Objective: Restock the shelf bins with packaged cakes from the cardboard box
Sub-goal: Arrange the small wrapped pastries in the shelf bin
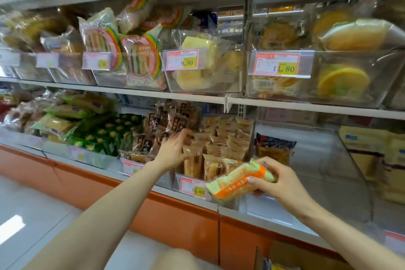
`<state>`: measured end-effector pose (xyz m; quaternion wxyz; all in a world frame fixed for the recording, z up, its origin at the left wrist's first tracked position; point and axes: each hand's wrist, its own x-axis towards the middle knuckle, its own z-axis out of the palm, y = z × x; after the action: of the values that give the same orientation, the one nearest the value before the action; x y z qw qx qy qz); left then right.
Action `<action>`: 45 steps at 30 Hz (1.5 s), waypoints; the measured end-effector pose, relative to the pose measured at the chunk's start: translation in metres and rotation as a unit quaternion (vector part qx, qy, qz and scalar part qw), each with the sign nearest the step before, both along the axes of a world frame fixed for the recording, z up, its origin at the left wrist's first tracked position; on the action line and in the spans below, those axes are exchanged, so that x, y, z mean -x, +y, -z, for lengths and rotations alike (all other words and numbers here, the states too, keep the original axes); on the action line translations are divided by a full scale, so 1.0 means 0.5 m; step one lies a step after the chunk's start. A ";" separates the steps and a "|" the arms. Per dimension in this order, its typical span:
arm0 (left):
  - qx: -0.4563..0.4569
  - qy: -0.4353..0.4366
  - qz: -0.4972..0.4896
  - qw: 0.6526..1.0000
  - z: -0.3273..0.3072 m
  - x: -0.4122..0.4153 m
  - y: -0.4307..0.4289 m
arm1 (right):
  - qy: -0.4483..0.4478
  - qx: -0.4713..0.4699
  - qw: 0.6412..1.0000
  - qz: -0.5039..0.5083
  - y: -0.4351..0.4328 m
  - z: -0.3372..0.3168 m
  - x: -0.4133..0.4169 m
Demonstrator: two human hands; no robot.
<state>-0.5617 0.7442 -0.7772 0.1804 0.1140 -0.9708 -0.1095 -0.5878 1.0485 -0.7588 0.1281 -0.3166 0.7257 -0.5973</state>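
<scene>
My right hand (278,180) grips a packaged cake (238,182) in a pale green and orange wrapper, held just in front of the lower shelf's clear bin (341,173). My left hand (173,151) reaches into the neighbouring bin, fingers spread against upright tan cake packets (210,160) and brown packets (168,125). A corner of the cardboard box (302,256) shows at the bottom right, below the shelf.
The bin to the right of the tan packets holds one dark packet (274,149) and much bare room. Upper shelf bins (203,61) carry yellow and rainbow-wrapped cakes behind price tags. An orange base panel (175,215) runs under the lower shelf; pale floor lies at left.
</scene>
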 end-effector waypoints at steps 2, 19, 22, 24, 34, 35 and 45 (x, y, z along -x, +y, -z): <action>0.113 -0.021 0.011 0.993 0.002 0.007 -0.016 | 0.029 -0.005 1.000 0.010 -0.032 0.000 0.012; -0.097 0.149 0.103 0.979 -0.028 -0.049 0.002 | 0.280 -0.117 0.952 0.033 -0.288 0.008 0.047; 0.000 0.109 0.131 0.985 -0.004 -0.060 -0.001 | 0.295 -0.187 0.937 0.019 -0.295 -0.002 0.049; 0.070 0.090 0.110 0.987 0.015 -0.057 -0.010 | 0.306 -0.232 0.923 0.018 -0.303 -0.005 0.049; 0.196 0.165 0.134 0.957 0.030 -0.053 0.003 | 0.326 -0.253 0.909 -0.053 -0.234 -0.007 0.093; 0.212 0.173 0.144 0.951 0.035 -0.051 0.006 | 0.352 -0.249 0.901 -0.055 -0.212 -0.003 0.100; 0.272 0.198 0.158 0.928 0.063 -0.046 0.033 | 0.597 -0.203 0.775 -0.029 -0.061 0.088 0.089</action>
<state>-0.5385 0.7606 -0.8086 0.3735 -0.1180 -0.9134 0.1110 -0.6324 1.0179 -0.8029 -0.2527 -0.5970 0.7514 -0.1227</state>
